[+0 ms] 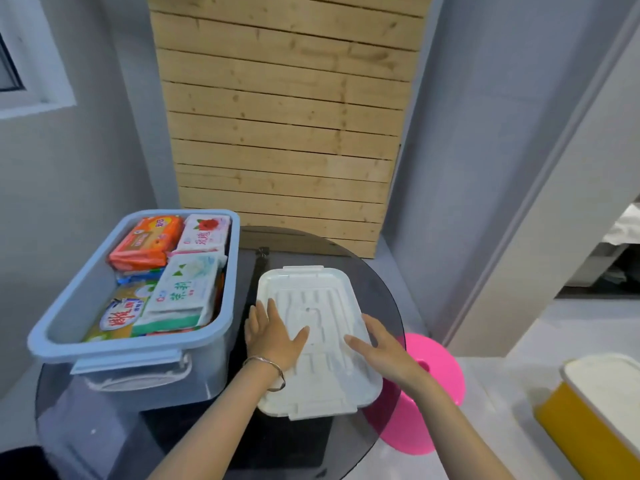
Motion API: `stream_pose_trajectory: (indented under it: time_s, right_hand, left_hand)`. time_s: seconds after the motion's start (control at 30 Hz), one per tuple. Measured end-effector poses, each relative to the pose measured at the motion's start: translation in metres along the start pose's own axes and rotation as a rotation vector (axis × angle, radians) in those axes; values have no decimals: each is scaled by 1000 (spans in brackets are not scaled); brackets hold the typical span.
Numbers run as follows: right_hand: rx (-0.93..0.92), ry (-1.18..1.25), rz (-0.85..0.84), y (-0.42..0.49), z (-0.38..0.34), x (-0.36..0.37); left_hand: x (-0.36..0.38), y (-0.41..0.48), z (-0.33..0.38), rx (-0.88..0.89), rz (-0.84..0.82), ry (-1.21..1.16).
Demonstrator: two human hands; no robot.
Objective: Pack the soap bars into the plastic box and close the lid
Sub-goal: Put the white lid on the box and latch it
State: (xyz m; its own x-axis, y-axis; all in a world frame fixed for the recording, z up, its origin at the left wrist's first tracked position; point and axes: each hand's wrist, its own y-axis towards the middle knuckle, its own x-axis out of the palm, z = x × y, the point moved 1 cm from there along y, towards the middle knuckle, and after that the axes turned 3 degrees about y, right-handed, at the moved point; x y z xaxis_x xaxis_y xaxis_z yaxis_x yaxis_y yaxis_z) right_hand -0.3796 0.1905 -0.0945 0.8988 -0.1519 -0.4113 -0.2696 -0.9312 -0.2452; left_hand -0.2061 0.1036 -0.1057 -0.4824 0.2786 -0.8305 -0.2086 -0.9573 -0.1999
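Currently, both of your hands lie flat on the white lid [325, 372], which rests on the dark glass table [377, 289] and is not on the box. Your left hand [273, 336] presses its palm on the lid's nine o'clock side, fingers straight and pointing to twelve, thumb splayed toward the middle. A thin bracelet [273, 372] circles that wrist. Your right hand [377, 344] sits on the lid's three o'clock edge, fingers spread and relaxed across the ribbed top. Neither hand curls around anything.

At ten o'clock from the lid, just beside it, stands the blue plastic box [79, 296], uncovered. The soap bars [183, 292] are inside it, stacked against its far and right walls: an orange pack [145, 242] at the back, a white rose-printed pack [204, 233] beside it, and a yellow-green pack [121, 313] near the front. The box's left part shows bare wall.

At four o'clock, a pink stool [433, 375] shows partly under the table's rim. Farther at four o'clock sits a yellow container [581, 431] with a white top. At twelve o'clock, a slatted wooden panel [284, 116] leans against the wall.
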Motion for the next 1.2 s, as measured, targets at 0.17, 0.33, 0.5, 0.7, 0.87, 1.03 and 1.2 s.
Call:
stream_pose_trajectory:
  time_s: [0.17,0.33,0.5,0.7,0.87,1.03,1.2]
  right_hand:
    - [33,156,10,3,-7,11]
    - [41,251,114,-5,-16,2]
    - [-151,183,439,-25,-34,-50]
    - [-325,132,498,-59,-90,-103]
    - [-442,-17,395,-73,-159,-101]
    - [-581,-306,276,-91,-226,-38]
    - [-702,-392,-11,-95,-267,43]
  left_hand:
    - [-3,0,-2,-48,40,-74]
    - [-15,-3,6,-36,46,-491]
    - [-39,-13,40,84,-54,-1005]
    - [-105,-38,85,289,-108,-1010]
    - [-161,-58,80,380,-137,-1049]
    - [-209,-70,54,395,21,-1142]
    - [-249,-82,28,455,83,-1213]
